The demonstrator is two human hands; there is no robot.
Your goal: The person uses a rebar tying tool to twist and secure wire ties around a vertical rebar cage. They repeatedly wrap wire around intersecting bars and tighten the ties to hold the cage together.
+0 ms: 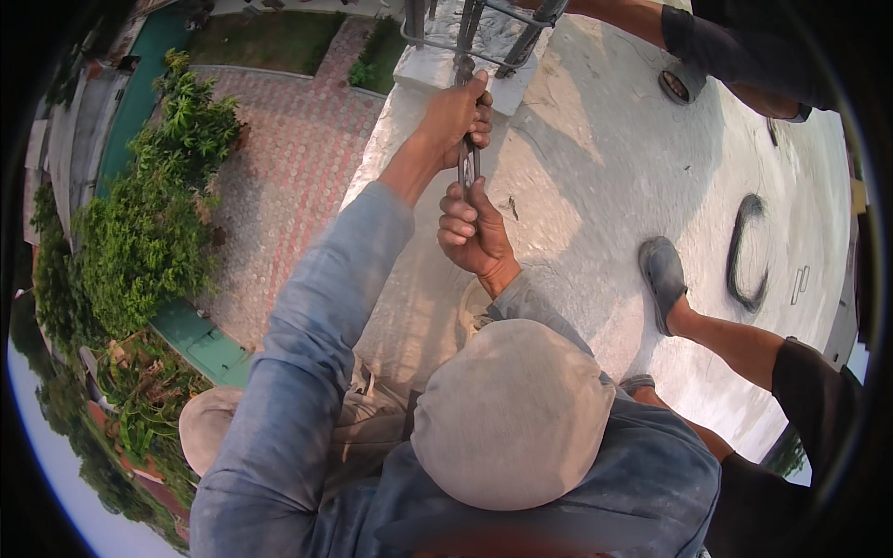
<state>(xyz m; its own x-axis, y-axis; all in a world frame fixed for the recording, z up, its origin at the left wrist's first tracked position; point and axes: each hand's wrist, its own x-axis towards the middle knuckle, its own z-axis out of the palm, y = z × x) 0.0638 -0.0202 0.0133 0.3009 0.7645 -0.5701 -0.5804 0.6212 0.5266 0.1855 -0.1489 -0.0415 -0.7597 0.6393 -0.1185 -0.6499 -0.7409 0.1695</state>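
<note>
Both my hands are closed around a dark steel two-handled tool, like pincers (468,166), reaching toward a group of upright rebars (473,33). My left hand (456,121) grips it higher up, close to the foot of the bars. Lower down, my right hand (476,231) is wrapped round the handle ends, thumb upward. The tool's jaws are hard to make out by the bars. A bent steel stirrup (437,43) rings the rebars, which rise from a pale concrete block (507,93).
A co-worker's forearm (614,17) reaches toward the rebars at top right. Other legs in dark trousers and grey clogs (662,270) stand on the rough concrete slab (595,242). A coil of dark wire (747,251) lies right. Beyond the slab's left edge are paving (288,149) and trees (149,242).
</note>
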